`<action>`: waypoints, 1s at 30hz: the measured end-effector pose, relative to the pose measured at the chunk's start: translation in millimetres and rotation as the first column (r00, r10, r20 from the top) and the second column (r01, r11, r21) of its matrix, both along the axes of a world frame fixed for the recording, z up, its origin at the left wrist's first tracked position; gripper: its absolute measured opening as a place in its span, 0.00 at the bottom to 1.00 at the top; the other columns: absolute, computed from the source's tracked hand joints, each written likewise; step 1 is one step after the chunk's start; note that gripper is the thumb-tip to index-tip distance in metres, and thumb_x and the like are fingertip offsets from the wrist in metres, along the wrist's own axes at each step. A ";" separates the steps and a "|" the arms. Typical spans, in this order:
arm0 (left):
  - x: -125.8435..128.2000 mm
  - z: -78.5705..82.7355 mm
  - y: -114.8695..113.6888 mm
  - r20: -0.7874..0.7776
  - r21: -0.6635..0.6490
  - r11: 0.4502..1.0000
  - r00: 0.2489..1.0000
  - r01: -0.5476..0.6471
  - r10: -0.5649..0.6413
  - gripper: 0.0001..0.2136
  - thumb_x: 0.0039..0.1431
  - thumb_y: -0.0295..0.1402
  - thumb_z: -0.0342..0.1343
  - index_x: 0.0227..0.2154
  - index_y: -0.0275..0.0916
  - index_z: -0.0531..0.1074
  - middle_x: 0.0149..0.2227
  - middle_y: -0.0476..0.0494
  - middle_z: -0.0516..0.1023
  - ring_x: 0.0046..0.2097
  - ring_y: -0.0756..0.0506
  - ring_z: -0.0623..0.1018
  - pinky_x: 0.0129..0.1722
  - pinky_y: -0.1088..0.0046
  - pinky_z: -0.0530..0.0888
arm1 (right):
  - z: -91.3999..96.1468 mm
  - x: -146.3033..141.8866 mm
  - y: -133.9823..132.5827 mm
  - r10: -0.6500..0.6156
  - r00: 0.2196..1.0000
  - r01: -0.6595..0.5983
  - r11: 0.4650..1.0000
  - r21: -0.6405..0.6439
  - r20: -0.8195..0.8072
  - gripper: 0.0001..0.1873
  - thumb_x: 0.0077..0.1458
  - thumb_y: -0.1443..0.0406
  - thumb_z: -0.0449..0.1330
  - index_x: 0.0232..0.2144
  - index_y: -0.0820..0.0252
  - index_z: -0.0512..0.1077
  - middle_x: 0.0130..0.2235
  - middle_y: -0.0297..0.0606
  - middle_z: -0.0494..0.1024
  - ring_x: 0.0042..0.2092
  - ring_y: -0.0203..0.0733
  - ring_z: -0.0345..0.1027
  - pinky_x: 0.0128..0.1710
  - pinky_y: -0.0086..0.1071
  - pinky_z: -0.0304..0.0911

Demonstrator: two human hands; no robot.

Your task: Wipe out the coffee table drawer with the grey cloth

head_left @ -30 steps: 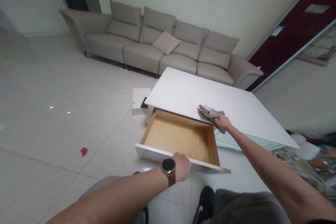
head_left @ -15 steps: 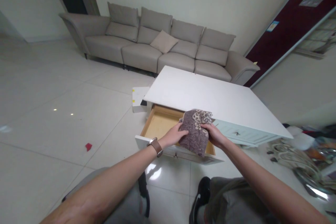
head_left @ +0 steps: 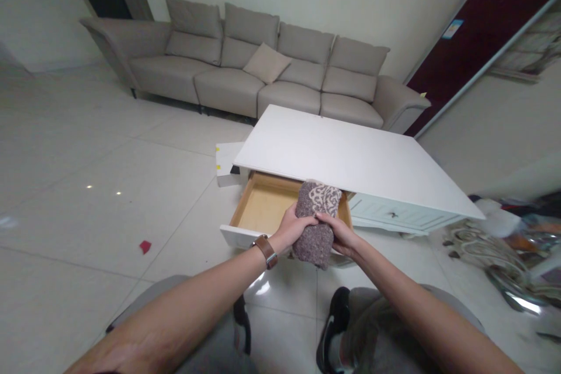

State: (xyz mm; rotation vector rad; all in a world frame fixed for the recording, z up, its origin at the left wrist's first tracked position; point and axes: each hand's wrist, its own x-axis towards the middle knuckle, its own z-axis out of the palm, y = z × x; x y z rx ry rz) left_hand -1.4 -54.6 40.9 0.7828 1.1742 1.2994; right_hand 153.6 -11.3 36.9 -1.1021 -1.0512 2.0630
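Note:
Both hands grip a folded grey-brown cloth [head_left: 316, 219] with a leopard-patterned top part, held upright over the front of an open wooden drawer [head_left: 263, 205]. My left hand [head_left: 291, 228], with a brown-strapped watch on the wrist, clasps the cloth's left side. My right hand [head_left: 339, 234] clasps its right side. The drawer is pulled out of a low white table [head_left: 346, 160], and the part of its inside that shows is bare wood.
A beige sofa [head_left: 263, 73] with a cushion stands behind the table. A white box [head_left: 224, 162] lies on the floor left of the table. Cables and clutter [head_left: 504, 257] lie at the right. A red scrap [head_left: 145, 246] sits on the tiled floor. My shoe [head_left: 335, 327] is below.
My right hand lifted the cloth off the tabletop and brought it over the drawer. My left hand let go of the drawer front and took the cloth's other side; both hands now squeeze it narrower.

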 end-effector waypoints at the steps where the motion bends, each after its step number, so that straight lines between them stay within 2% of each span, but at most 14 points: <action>1: 0.1 -0.6 0.7 0.014 -0.013 1.000 1.000 0.008 -0.007 0.22 0.43 0.27 0.67 0.45 0.36 0.76 0.45 0.39 0.83 0.45 0.41 0.81 0.46 0.65 0.76 | -1.1 0.8 -0.9 0.020 1.000 -0.021 0.997 -0.069 -0.023 0.20 0.49 0.57 0.70 0.43 0.61 0.76 0.42 0.44 0.84 0.48 0.51 0.78 0.55 0.45 0.70; 3: -0.4 -3.5 3.1 0.042 -0.039 0.999 0.999 0.027 -0.025 0.19 0.45 0.30 0.66 0.43 0.36 0.77 0.43 0.39 0.83 0.43 0.41 0.80 0.43 0.67 0.76 | -3.4 1.6 -1.1 0.027 0.998 -0.034 0.988 -0.152 -0.048 0.18 0.51 0.57 0.69 0.41 0.61 0.76 0.40 0.44 0.84 0.46 0.51 0.79 0.54 0.44 0.71; 5: -2.0 -8.5 7.1 0.073 -0.062 0.997 0.996 0.050 -0.045 0.16 0.45 0.31 0.65 0.41 0.36 0.77 0.41 0.40 0.84 0.41 0.41 0.80 0.41 0.68 0.75 | -6.1 0.0 0.7 0.015 0.998 -0.025 0.983 -0.181 -0.056 0.18 0.52 0.57 0.67 0.43 0.61 0.75 0.39 0.43 0.84 0.45 0.50 0.80 0.53 0.45 0.72; 9: -7.5 -16.7 18.5 0.118 -0.102 0.990 0.989 0.096 -0.084 0.13 0.46 0.33 0.64 0.37 0.36 0.78 0.36 0.40 0.83 0.38 0.43 0.79 0.38 0.68 0.75 | -10.9 -8.8 8.3 -0.012 0.998 0.001 0.985 -0.173 -0.062 0.21 0.55 0.56 0.65 0.49 0.59 0.74 0.41 0.42 0.84 0.46 0.51 0.79 0.53 0.46 0.72; 12: -13.2 -14.3 27.8 0.123 -0.075 0.993 0.989 0.094 -0.085 0.15 0.45 0.32 0.64 0.39 0.37 0.76 0.37 0.41 0.83 0.38 0.43 0.79 0.38 0.68 0.75 | -11.8 -14.3 15.2 -0.036 0.996 0.025 0.992 -0.126 -0.080 0.24 0.56 0.54 0.64 0.52 0.57 0.73 0.44 0.42 0.84 0.48 0.52 0.78 0.54 0.47 0.71; 16: -21.7 -2.5 37.7 0.142 -0.014 0.998 0.988 0.062 -0.060 0.22 0.41 0.29 0.63 0.44 0.39 0.74 0.41 0.43 0.82 0.39 0.44 0.78 0.41 0.67 0.75 | -10.9 -15.3 18.2 -0.030 0.990 0.026 0.999 -0.030 -0.140 0.32 0.56 0.41 0.58 0.54 0.53 0.72 0.48 0.43 0.83 0.53 0.54 0.75 0.55 0.50 0.69; 18: -24.7 2.5 40.0 0.216 0.003 0.994 0.971 0.108 -0.106 0.24 0.40 0.29 0.63 0.45 0.39 0.73 0.41 0.43 0.82 0.38 0.44 0.78 0.43 0.66 0.76 | -11.9 -15.0 14.3 -0.015 0.991 0.017 1.000 0.012 -0.133 0.39 0.53 0.33 0.53 0.54 0.52 0.72 0.49 0.44 0.82 0.55 0.56 0.73 0.54 0.53 0.69; 21: -25.7 5.1 39.3 0.271 0.007 0.983 0.946 0.184 -0.179 0.24 0.40 0.30 0.63 0.46 0.39 0.73 0.41 0.43 0.82 0.38 0.44 0.79 0.44 0.64 0.77 | -14.6 -16.2 4.9 0.001 0.997 0.005 0.997 0.071 -0.080 0.46 0.49 0.27 0.48 0.52 0.50 0.73 0.50 0.45 0.81 0.57 0.58 0.71 0.52 0.54 0.69; 23: -24.5 3.6 36.8 0.231 -0.025 0.982 0.957 0.186 -0.175 0.25 0.41 0.30 0.63 0.47 0.38 0.72 0.41 0.42 0.82 0.39 0.43 0.79 0.44 0.63 0.77 | -14.7 -18.1 0.3 0.004 0.998 0.002 0.995 0.098 -0.066 0.48 0.47 0.26 0.46 0.52 0.50 0.73 0.50 0.45 0.81 0.56 0.58 0.71 0.51 0.53 0.69; 25: -23.0 0.1 34.2 0.113 -0.052 0.992 0.987 0.117 -0.111 0.24 0.42 0.31 0.64 0.47 0.38 0.73 0.43 0.40 0.82 0.41 0.42 0.80 0.44 0.64 0.76 | -12.9 -20.4 -1.6 0.020 0.998 -0.013 0.995 0.101 -0.068 0.46 0.47 0.27 0.48 0.52 0.51 0.73 0.50 0.46 0.81 0.55 0.58 0.72 0.51 0.53 0.69; 27: -22.2 -4.8 32.9 -0.023 -0.041 0.998 0.999 0.048 -0.049 0.21 0.45 0.33 0.64 0.45 0.37 0.74 0.44 0.39 0.82 0.43 0.41 0.79 0.45 0.65 0.75 | -10.2 -22.2 -1.2 0.041 0.997 -0.036 0.996 0.079 -0.059 0.40 0.49 0.33 0.56 0.51 0.53 0.73 0.47 0.46 0.82 0.53 0.57 0.74 0.52 0.52 0.69; 30: -22.0 -13.1 34.0 -0.147 -0.022 0.997 0.987 0.068 -0.071 0.14 0.48 0.37 0.62 0.39 0.37 0.77 0.42 0.40 0.82 0.46 0.39 0.79 0.49 0.64 0.74 | -7.6 -20.8 0.5 0.034 0.999 -0.034 0.999 0.012 -0.038 0.31 0.47 0.45 0.64 0.49 0.55 0.74 0.44 0.44 0.83 0.51 0.57 0.75 0.52 0.51 0.70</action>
